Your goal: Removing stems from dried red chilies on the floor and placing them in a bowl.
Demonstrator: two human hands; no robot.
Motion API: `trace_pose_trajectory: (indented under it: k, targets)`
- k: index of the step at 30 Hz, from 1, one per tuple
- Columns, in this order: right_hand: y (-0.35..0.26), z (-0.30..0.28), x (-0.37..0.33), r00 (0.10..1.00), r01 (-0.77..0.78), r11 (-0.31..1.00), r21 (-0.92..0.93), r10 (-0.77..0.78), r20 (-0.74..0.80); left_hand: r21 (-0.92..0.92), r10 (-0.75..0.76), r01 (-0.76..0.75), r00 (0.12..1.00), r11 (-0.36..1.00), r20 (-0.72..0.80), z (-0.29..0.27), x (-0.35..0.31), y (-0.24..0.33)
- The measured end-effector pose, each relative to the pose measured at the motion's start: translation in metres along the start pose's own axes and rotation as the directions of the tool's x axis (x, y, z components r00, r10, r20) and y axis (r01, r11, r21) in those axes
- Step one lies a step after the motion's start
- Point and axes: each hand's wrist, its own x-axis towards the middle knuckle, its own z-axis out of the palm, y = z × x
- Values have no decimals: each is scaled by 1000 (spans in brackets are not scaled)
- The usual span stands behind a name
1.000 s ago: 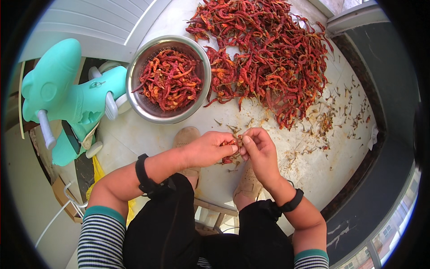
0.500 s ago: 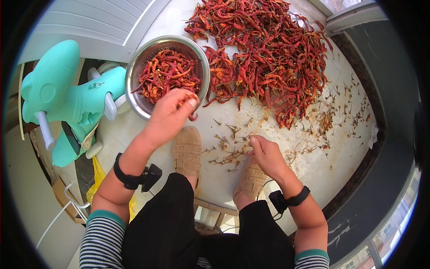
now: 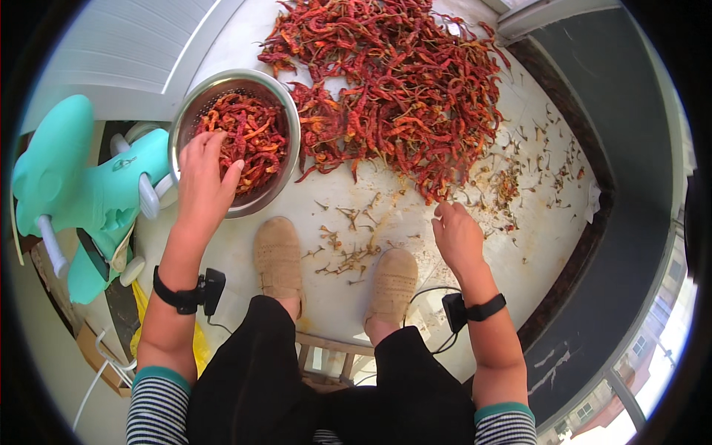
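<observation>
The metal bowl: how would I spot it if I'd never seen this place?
Find the big heap of dried red peppers on the pale floor. Just left of it, beside the turquoise toy, sits a round bowl with the left hand over it. Unlike either neighbour, it is shiny metal, with a smaller batch of peppers inside.

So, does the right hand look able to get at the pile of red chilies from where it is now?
Yes, most likely: the right hand is at the near edge of the pile of red chilies, and nothing visible blocks its fingers.
</observation>
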Motion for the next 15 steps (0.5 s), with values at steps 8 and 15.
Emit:
trace_pose_trajectory:
  k: [8, 15]
  targets:
    - [-2, -3, 24, 980, -126, 991, 46, 132, -151, -269, 157, -123, 982, 955, 109, -16, -8, 61]
    - [2, 23, 39, 963, -269, 963, -32, 268, -23, -416, 270, -153, 933, 896, 239, -2, -21, 86]
